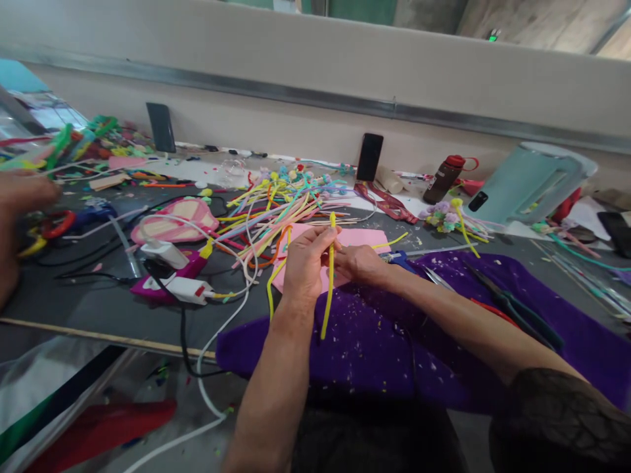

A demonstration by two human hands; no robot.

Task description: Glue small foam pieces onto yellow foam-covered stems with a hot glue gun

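As the yellow stem point(328, 289) is pinched in the left hand point(306, 256) above the pink sheet point(367, 238), near end unheld, the right hand point(362, 264) is seen curled alongside, its hold indiscernible. Judged light, soft and bendable, the stem is best gripped near its far tip.

A metal rail point(246, 86) crosses the pale wall point(296, 52).

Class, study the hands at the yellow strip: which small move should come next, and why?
Probably, bend the long lower length of the yellow strip up toward the pinch: the left hand grips it near its top, the right hand is close beside that grip, and the lower length hangs loose in front of the purple cloth.
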